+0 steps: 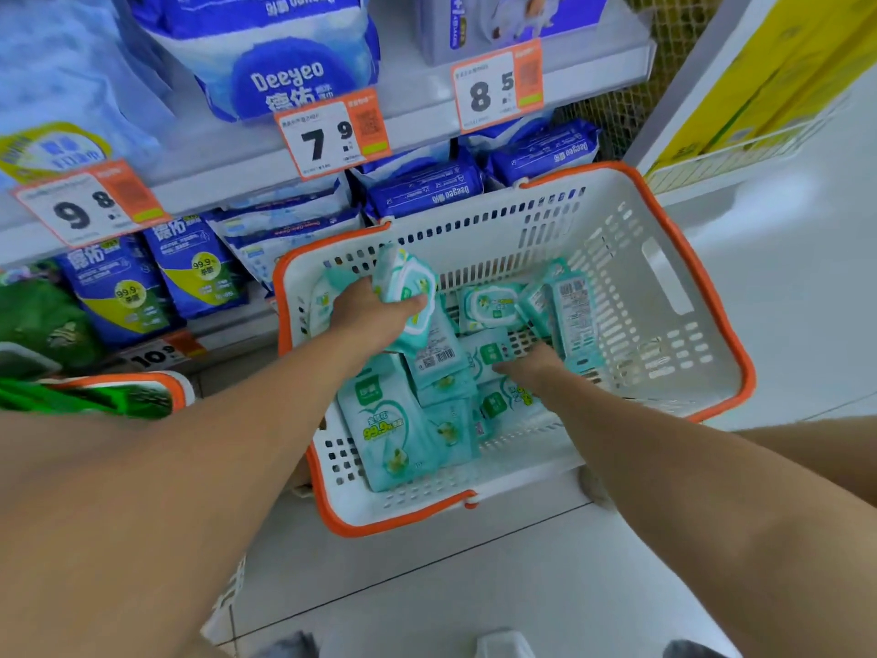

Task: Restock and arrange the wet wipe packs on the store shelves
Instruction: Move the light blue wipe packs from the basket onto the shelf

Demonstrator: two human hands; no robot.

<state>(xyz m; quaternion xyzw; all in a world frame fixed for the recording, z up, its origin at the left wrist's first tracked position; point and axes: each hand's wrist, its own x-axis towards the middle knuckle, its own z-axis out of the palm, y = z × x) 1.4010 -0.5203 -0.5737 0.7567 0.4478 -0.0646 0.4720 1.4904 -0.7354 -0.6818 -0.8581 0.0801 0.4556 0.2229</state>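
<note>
Both arms reach down into a white shopping basket with orange rim point(702, 287) at frame centre, sitting on the pale tiled floor point(474, 586).

Left hand point(370, 315): fingers curled round a mint-green wet wipe pack with a white flip lid point(409, 282), lifted above the pile, upper left of the basket interior.

Right hand point(529, 370): down among the packs at basket centre, fingertips touching a flat pack point(489, 356). Cannot tell whether it grips or just rests; fingers partly hidden.

Rest of the mint-green packs lie loose in the basket: a large one point(403, 434) flat in the lower left corner, a lidded one point(491, 306) near the far wall, one standing on edge with its barcode label showing point(576, 315) right of centre.

Shelves across the upper frame hold blue Deeyeo packs point(294, 64), more blue packs point(427, 190) just behind the basket. Orange-and-white price tags on the shelf edges: 9.8 point(88, 206) left, 7.9 point(332, 135) centre, 8.5 point(496, 90) right. Second orange-rimmed basket point(156, 387) at the left edge, green items inside.
</note>
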